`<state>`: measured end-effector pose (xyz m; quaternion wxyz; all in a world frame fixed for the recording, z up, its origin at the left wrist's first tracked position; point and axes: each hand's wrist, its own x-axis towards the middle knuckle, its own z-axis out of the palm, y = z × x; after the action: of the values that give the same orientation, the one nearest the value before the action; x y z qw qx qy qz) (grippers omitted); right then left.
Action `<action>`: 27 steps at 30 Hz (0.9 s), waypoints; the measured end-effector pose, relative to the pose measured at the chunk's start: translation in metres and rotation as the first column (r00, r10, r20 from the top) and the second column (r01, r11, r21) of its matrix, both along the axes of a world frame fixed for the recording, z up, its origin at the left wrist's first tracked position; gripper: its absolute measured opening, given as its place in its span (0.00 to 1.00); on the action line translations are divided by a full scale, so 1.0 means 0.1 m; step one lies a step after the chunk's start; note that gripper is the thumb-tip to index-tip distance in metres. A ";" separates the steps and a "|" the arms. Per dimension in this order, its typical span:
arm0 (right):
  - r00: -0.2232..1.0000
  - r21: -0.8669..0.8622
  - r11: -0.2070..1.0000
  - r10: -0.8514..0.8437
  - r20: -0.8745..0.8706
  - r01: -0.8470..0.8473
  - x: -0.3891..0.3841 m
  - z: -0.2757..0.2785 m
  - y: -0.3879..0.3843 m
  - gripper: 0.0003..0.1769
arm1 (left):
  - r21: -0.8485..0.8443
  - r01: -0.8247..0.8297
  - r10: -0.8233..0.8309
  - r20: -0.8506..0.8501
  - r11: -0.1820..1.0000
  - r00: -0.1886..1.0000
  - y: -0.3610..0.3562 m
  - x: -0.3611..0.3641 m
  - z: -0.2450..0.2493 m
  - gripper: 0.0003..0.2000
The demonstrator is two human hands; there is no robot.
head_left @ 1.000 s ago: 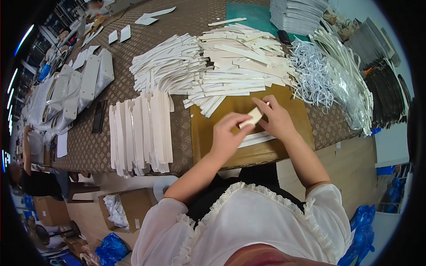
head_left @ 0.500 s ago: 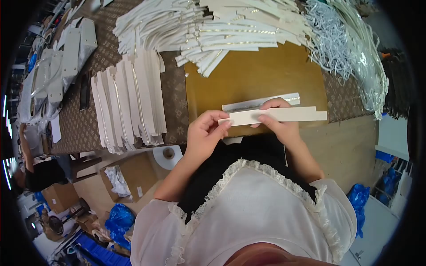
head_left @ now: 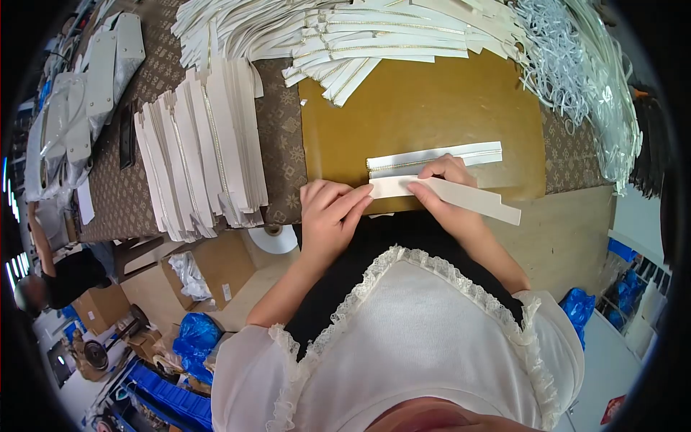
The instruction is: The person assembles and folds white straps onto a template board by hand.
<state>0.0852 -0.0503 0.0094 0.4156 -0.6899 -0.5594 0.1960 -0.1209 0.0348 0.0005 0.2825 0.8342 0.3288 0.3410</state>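
Observation:
A cream strip [head_left: 468,198] with a stepped right end is pinched between the fingers and thumb of my right hand [head_left: 450,191]. My left hand [head_left: 330,212] grips the strip's left end with its fingertips. Just beyond the strip, a white zipper piece [head_left: 435,157] with metal teeth lies on the brown mat [head_left: 425,101]; the cream strip overlaps its near edge. The strip bends slightly near my right hand, and its right part slants toward my body.
Layered white zipper strips [head_left: 389,39] cover the mat's far edge. A row of cream zipper pieces [head_left: 201,147] stands left on the patterned table [head_left: 284,137]. White shredded strips [head_left: 551,61] lie far right, wrapped white parts [head_left: 93,101] far left. Another person [head_left: 72,273] is at the left.
The cream strip has moved down to the zipper piece, its left end against it and its right end tilted toward me. My view has shifted slightly.

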 end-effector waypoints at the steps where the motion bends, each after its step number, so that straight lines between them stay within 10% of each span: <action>1: 1.000 -0.003 1.000 0.000 -0.002 0.000 0.00 -0.01 0.01 0.12 | 0.024 0.004 -0.004 -0.031 1.000 1.000 0.02 -0.01 -0.01 0.09; 27: 0.998 -0.146 0.987 -0.066 0.002 0.065 -0.04 0.01 0.09 0.12 | -0.030 -0.038 0.035 -0.090 0.999 0.995 0.04 0.00 -0.05 0.10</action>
<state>0.0812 -0.0414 0.0102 0.3709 -0.7363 -0.5200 0.2236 -0.1211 0.0391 -0.0044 0.2743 0.8379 0.3617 0.3032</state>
